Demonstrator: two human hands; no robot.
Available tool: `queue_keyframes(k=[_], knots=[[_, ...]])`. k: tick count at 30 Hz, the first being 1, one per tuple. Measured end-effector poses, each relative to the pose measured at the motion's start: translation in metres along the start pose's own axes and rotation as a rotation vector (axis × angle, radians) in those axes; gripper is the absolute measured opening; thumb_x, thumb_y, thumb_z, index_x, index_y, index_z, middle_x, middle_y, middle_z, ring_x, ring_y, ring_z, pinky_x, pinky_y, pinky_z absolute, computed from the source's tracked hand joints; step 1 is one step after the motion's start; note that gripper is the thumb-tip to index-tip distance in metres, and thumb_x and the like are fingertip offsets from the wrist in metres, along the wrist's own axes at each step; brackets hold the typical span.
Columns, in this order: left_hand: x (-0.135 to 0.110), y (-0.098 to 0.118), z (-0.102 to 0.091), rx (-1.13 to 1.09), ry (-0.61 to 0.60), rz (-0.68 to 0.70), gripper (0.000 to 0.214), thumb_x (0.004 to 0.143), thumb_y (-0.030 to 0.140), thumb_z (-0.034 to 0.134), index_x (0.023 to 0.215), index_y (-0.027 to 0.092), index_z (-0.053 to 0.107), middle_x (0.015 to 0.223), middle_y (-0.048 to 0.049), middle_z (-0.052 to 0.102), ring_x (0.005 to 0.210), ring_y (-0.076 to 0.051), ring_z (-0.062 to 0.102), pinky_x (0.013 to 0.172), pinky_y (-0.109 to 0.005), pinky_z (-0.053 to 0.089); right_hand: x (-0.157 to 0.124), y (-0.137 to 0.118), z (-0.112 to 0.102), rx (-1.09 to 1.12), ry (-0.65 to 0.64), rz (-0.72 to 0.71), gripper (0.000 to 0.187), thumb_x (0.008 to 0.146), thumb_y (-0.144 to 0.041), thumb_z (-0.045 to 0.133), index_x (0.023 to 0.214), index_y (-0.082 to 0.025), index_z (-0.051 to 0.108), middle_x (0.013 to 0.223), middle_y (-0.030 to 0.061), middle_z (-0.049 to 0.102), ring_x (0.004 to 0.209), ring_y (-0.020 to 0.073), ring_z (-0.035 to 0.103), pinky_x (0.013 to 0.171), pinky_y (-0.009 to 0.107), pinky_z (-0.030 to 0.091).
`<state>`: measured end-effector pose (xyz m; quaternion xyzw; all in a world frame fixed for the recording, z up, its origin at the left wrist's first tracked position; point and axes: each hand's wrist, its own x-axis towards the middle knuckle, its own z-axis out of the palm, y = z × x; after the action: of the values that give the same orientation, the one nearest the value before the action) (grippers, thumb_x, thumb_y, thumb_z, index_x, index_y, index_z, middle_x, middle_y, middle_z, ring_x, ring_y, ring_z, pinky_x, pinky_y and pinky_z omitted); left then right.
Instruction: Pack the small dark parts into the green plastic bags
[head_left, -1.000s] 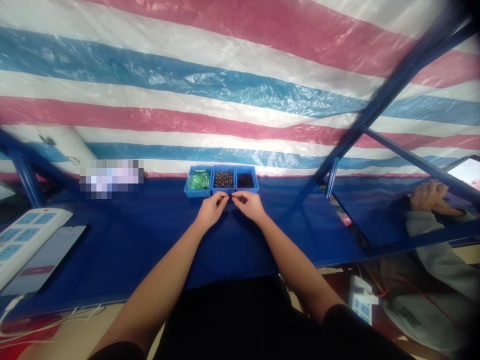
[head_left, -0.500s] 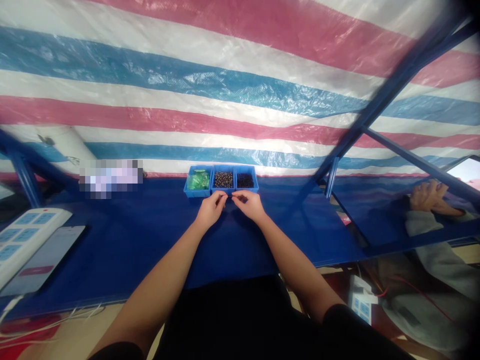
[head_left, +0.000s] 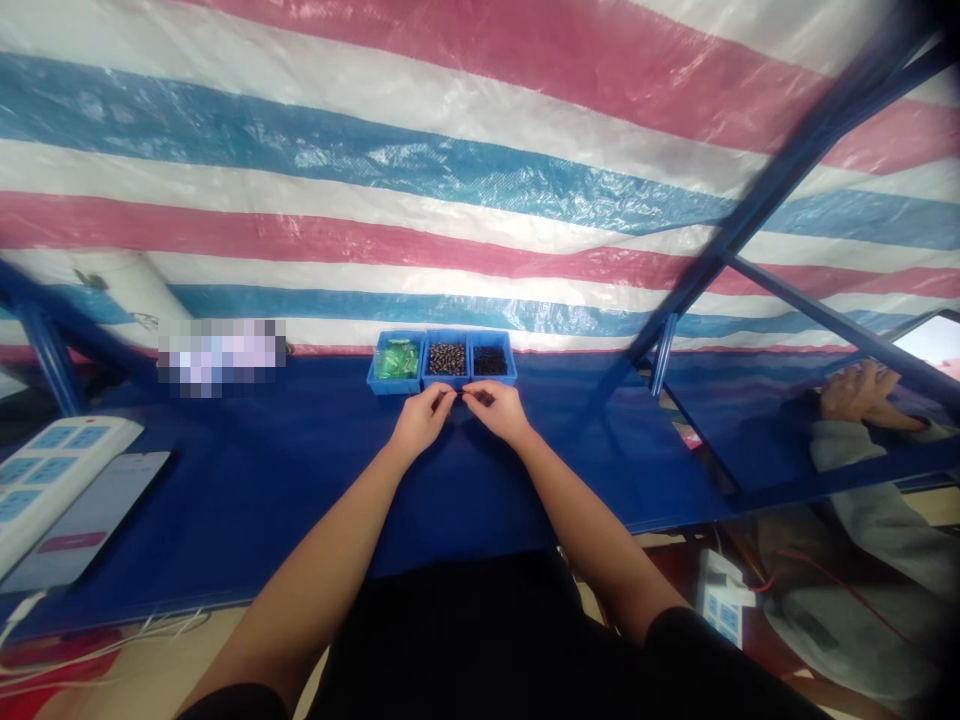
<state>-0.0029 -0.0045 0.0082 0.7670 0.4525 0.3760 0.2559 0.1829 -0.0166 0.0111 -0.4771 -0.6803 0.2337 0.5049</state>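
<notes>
Blue tabletop [head_left: 247, 480] carrying three small blue bins in a row at its far edge: green-piece bin [head_left: 397, 360], middle bin [head_left: 448, 359] of brown speckled parts, and dark-part bin [head_left: 490, 360]. The left hand [head_left: 420, 420] and right hand [head_left: 499, 412] meet just in front of the middle bin, fingertips pinched together; anything between them is too small to tell. A power strip [head_left: 52, 468] and phone [head_left: 90, 520] lie far left. At right, a co-worker's hand [head_left: 862, 392] rests behind a slanting frame strut [head_left: 750, 210]. A striped tarpaulin [head_left: 450, 180] hangs behind.
</notes>
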Motion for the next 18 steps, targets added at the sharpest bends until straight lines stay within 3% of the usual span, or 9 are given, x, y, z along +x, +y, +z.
queue_keyframes(k=[5,9,13,15,18], knots=[[0.000,0.000,0.001,-0.016,0.023,-0.020,0.033,0.093,0.048,0.048,0.113,0.023,0.058,0.068,0.0031,0.063,0.060,-0.014,0.060,0.064,-0.025,0.047,0.000,0.002,0.000,0.009,0.058,-0.012,0.019,0.081,-0.033,0.065,0.092,-0.020,0.074,0.085,0.0051,0.074,0.070,0.0164,0.066,0.069,0.030,0.057],[0.000,-0.004,0.002,-0.016,0.016,-0.021,0.035,0.093,0.047,0.046,0.114,0.023,0.059,0.068,0.0021,0.062,0.061,-0.015,0.061,0.064,-0.026,0.048,0.005,0.011,-0.001,0.070,0.270,0.132,0.026,0.079,-0.036,0.067,0.096,-0.018,0.073,0.090,0.0067,0.074,0.075,0.0180,0.068,0.080,0.036,0.058],[0.001,-0.005,0.003,0.001,0.001,-0.024,0.031,0.093,0.046,0.046,0.106,0.023,0.063,0.069,0.0015,0.063,0.061,-0.014,0.061,0.062,-0.024,0.048,0.012,0.019,-0.001,0.480,0.302,0.352,0.052,0.072,-0.039,0.075,0.116,-0.013,0.065,0.104,0.0114,0.072,0.085,0.0219,0.071,0.082,0.041,0.060],[0.001,-0.005,0.003,0.007,-0.002,-0.019,0.031,0.093,0.046,0.046,0.104,0.023,0.064,0.069,0.0016,0.063,0.060,-0.014,0.060,0.061,-0.024,0.047,0.014,0.019,-0.001,0.674,0.282,0.395,0.061,0.069,-0.038,0.078,0.121,-0.013,0.060,0.115,0.0140,0.069,0.091,0.0239,0.072,0.085,0.042,0.060],[0.000,-0.004,0.003,0.013,0.000,-0.011,0.031,0.093,0.046,0.045,0.103,0.023,0.064,0.070,0.0014,0.063,0.060,-0.014,0.059,0.061,-0.024,0.046,0.015,0.017,-0.001,0.796,0.270,0.401,0.064,0.069,-0.039,0.079,0.124,-0.016,0.057,0.124,0.0149,0.064,0.098,0.0252,0.071,0.087,0.041,0.059]])
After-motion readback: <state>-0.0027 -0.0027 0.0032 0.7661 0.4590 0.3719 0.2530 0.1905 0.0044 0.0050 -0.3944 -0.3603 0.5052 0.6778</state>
